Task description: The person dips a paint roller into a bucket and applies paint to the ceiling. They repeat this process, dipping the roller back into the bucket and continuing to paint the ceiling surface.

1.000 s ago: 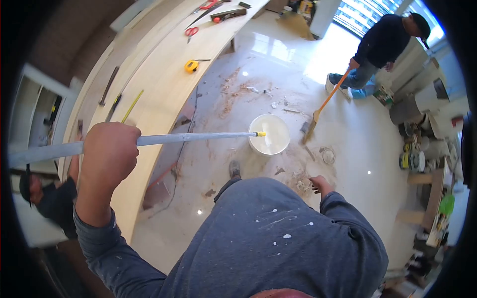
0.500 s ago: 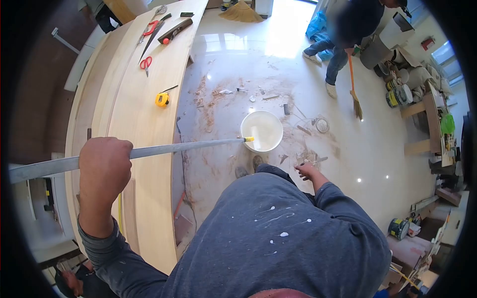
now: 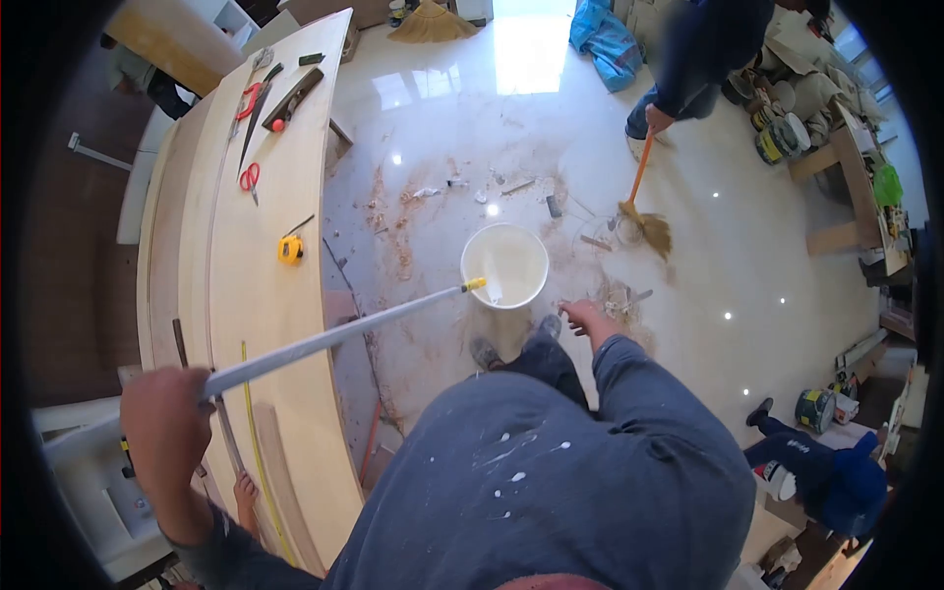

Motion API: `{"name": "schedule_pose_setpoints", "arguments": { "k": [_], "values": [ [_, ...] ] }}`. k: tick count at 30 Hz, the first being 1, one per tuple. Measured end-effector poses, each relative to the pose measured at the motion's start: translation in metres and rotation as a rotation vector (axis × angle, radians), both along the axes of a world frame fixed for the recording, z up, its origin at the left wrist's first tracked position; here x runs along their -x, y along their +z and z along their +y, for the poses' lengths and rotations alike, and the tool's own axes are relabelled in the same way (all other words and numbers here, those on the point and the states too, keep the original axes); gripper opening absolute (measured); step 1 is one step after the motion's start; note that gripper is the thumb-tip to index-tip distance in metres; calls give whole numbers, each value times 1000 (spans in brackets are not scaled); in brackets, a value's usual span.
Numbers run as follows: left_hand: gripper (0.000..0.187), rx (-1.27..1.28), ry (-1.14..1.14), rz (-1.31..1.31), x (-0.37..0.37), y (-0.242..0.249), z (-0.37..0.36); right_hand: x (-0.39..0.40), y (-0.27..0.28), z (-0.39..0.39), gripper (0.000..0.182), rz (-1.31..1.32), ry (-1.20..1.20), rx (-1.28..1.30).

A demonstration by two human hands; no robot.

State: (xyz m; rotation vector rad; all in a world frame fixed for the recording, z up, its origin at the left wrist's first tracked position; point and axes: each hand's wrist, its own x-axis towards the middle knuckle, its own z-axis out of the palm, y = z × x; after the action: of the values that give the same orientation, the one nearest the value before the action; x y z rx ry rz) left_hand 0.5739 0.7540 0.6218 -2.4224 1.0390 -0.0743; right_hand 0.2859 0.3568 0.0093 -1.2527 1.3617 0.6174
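My left hand [image 3: 162, 428] is closed around the end of a long grey pole [image 3: 334, 336], held over the wooden panels [image 3: 270, 334]. The pole slants away to the right, and its yellow tip [image 3: 476, 284] overlaps the near left rim of a white bucket [image 3: 531, 258] on the floor. Pale content shows inside the bucket. My right hand [image 3: 587, 320] hangs over the floor to the right of my shoes [image 3: 486, 354], holding nothing visible, its fingers loosely bent and apart.
On the panels lie a yellow tape measure [image 3: 290, 248], red-handled scissors [image 3: 250, 179] and a hand plane [image 3: 293, 98]. Another person's hand [image 3: 246, 490] rests there near me. A person sweeps with an orange-handled broom [image 3: 644, 221] at upper right. Debris [image 3: 624, 300] litters the floor.
My left hand and its end of the pole have come nearer to me, so the pole slants more. My view has shifted; the sweeper's broom has moved left into the debris.
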Motion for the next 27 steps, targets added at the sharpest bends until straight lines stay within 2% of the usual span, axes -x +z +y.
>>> {"name": "schedule_pose_setpoints", "arguments": {
  "k": [5, 7, 10, 11, 13, 14, 18, 19, 22, 24, 26, 27],
  "values": [
    [32, -106, 220, 71, -1, 6, -19, -37, -94, -9, 85, -5, -396, -27],
    [37, -92, 142, 42, -3, 8, -10, -56, -111, -17, 92, 14, -604, -125],
    [31, -293, 504, 271, -3, 23, -71, -66, -148, -14, 101, -70, -883, -190],
    [32, -337, 572, 240, 6, 21, -102, -72, -161, -15, 104, -129, -968, -192],
    [32, -424, 719, 173, 24, 12, -166, -82, -175, -22, 107, -82, -1048, -213],
    [33, -403, 742, 171, 22, 11, -166, -86, -181, -26, 108, -59, -1086, -225],
    [33, -323, 789, 117, 28, 13, -156, -91, -219, -33, 106, -238, -1051, -336],
    [33, -306, 785, 94, 29, 12, -164, -93, -232, -34, 101, -380, -984, -381],
    [32, -403, 959, 138, 25, 6, -203, -84, -256, -32, 99, -410, -985, -409],
    [31, -374, 998, 116, 28, 2, -226, -89, -268, -42, 98, -447, -976, -420],
    [32, -358, 971, 97, 30, 3, -242, -97, -267, -51, 97, -469, -983, -430],
    [33, -355, 926, 94, 31, 3, -245, -102, -267, -54, 96, -396, -1010, -429]
  ]
}}
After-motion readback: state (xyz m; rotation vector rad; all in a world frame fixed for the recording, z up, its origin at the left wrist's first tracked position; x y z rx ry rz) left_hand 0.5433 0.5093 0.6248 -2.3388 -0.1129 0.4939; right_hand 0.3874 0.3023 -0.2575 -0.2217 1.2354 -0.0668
